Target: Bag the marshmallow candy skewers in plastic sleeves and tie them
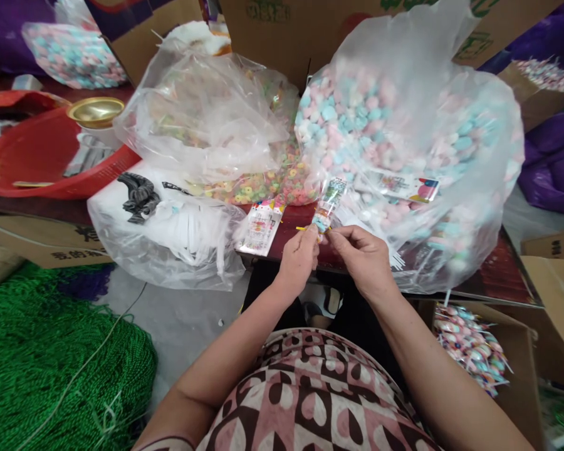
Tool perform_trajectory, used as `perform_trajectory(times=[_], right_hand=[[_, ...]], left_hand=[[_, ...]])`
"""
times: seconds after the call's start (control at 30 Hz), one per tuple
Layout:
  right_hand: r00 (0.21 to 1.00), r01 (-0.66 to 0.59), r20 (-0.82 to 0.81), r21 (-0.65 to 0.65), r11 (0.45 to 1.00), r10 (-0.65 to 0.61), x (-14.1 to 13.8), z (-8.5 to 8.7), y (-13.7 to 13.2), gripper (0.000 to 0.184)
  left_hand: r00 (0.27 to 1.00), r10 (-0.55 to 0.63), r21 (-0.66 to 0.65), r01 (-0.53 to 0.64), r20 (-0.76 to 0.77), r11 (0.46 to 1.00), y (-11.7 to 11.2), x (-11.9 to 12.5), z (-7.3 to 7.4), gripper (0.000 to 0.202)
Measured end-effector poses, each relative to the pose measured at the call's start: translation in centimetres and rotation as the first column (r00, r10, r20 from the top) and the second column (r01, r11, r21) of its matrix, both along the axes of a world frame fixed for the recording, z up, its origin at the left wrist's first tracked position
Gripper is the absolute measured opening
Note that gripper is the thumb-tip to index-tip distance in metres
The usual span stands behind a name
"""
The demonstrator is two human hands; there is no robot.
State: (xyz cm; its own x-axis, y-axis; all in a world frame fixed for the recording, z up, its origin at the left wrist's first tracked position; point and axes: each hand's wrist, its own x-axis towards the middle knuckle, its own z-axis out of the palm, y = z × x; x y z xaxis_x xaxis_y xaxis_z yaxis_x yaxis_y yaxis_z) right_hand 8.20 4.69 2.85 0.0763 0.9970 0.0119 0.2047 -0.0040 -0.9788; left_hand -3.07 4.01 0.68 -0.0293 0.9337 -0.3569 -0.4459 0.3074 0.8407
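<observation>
A small printed clear packet (329, 199) with candy inside stands above my fingertips near the table's front edge. My left hand (299, 258) is closed on the packet's lower end. A thin yellow tie (301, 228) sticks out on the left by those fingers. My right hand (365, 255) pinches at the same end from the right, where a bit of yellow shows at its fingertips. Fingers hide most of the gathered end. To the left lies a stack of flat printed packets (259, 228), and another printed packet (407, 186) rests on the big marshmallow bag.
A large bag of pink, blue and white marshmallows (357, 119) stands right, beside a bag of ring candies (244, 188). At left are a bag of white sticks (183, 235) and a red basket (32, 160). Below right, a carton (521, 357) holds filled packets.
</observation>
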Motion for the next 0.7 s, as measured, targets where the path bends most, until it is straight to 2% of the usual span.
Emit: perform_trajectory(times=[0.1,0.23,0.3,0.43,0.5,0.57,0.63,0.7], right_hand=[[0.995,-0.023,-0.100,-0.053,0.998,0.018,0.3,0.3,-0.3,0.016],[0.981,-0.101,-0.173,-0.098,0.990,0.083,1.6,0.3,-0.7,0.022],[0.970,-0.163,-0.197,-0.100,0.982,0.141,2.5,0.4,-0.9,0.025],[0.918,-0.337,-0.254,-0.090,0.937,0.306,4.3,1.2,-1.3,0.036],[0.864,-0.447,-0.298,-0.080,0.891,0.407,4.9,1.4,-1.5,0.037],[0.822,-0.505,-0.339,-0.063,0.861,0.457,5.2,1.1,-1.6,0.029],[0.823,-0.491,-0.361,-0.065,0.869,0.438,5.4,0.5,-1.6,0.025],[0.859,-0.413,-0.369,-0.089,0.906,0.355,5.3,-0.3,-1.5,0.025]], left_hand=[[0.997,-0.067,0.106,0.061,0.046,0.992,-0.6,0.5,0.6,0.041],[0.969,-0.209,0.100,0.196,0.133,0.975,-1.3,0.4,1.7,0.042],[0.919,-0.337,0.100,0.322,0.205,0.941,-1.5,0.0,2.2,0.042],[0.753,-0.542,0.053,0.566,0.373,0.823,-2.1,-0.6,2.8,0.040],[0.685,-0.580,0.039,0.631,0.440,0.775,-2.4,-0.5,2.8,0.040],[0.640,-0.593,0.050,0.658,0.488,0.752,-2.5,-0.2,2.6,0.040],[0.621,-0.587,0.064,0.657,0.519,0.751,-2.6,0.1,2.4,0.039],[0.622,-0.568,0.073,0.638,0.538,0.767,-2.7,0.4,2.2,0.037]])
